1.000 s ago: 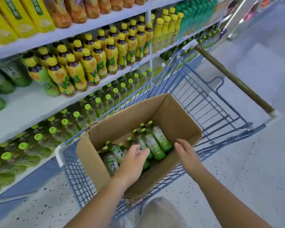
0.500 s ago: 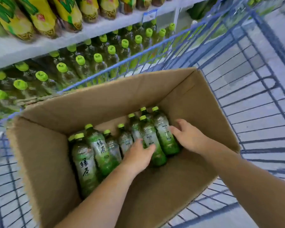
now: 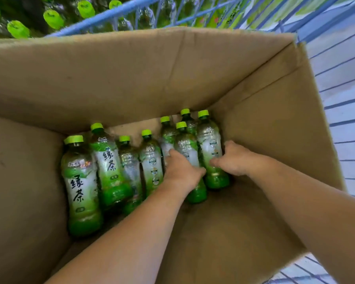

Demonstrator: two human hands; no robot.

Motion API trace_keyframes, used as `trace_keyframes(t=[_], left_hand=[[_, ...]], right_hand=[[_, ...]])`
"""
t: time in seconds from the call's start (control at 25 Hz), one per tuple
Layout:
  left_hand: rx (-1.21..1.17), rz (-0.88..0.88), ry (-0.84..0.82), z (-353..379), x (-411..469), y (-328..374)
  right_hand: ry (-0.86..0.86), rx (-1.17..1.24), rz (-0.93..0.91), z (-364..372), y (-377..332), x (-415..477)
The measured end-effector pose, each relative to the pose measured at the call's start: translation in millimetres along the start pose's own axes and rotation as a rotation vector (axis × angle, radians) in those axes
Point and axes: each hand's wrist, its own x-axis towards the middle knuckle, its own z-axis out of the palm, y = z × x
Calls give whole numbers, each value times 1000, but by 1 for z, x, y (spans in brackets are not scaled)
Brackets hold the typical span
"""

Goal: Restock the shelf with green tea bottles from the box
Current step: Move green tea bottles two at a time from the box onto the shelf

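Green tea bottles [image 3: 81, 181] of clear plastic with lime-green caps are laid on the floor of a large brown cardboard box [image 3: 131, 78], clustered at frame centre, long axes running from lower frame to upper frame, caps pointing away toward the far wall. The left hand [image 3: 180, 171] is curled over one bottle in the right-hand group, and the right hand [image 3: 234, 158] is wrapped around the rightmost bottle [image 3: 210, 144]; both forearms cross the near part of the box. Behind the box, blue wire cart bars [image 3: 336, 99] are seen, and at upper left, shelved green-capped bottles [image 3: 53, 18] are seen.
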Motion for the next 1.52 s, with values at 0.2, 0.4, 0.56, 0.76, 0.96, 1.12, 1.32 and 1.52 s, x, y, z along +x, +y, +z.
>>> trace_keyframes(t=[0.2,0.4,0.56,0.76,0.96,1.12,1.32,1.52], left_hand=[[92,-39,56,16,0,4],[74,-46,86,17,3,1],[-60,-48,-8,-3,7,-10],[-177,-109,-164,-47,10,-31],[-290,-183,-256,-86,-3,-46],[-492,-158,-241,-106,-24,-45],[-570,-30,-193,-123,-64,-41],[-535,45,-143,-162,-116,-48]], right_hand=[[-37,93,-89,10,4,10],[-42,282,-75,18,2,22],[-36,294,-61,18,1,26],[-58,378,-9,20,-4,28],[-298,612,85,30,-9,9],[-444,766,71,27,-23,-19],[-456,936,-26,26,-49,-63],[-382,1005,-95,33,-71,-123]])
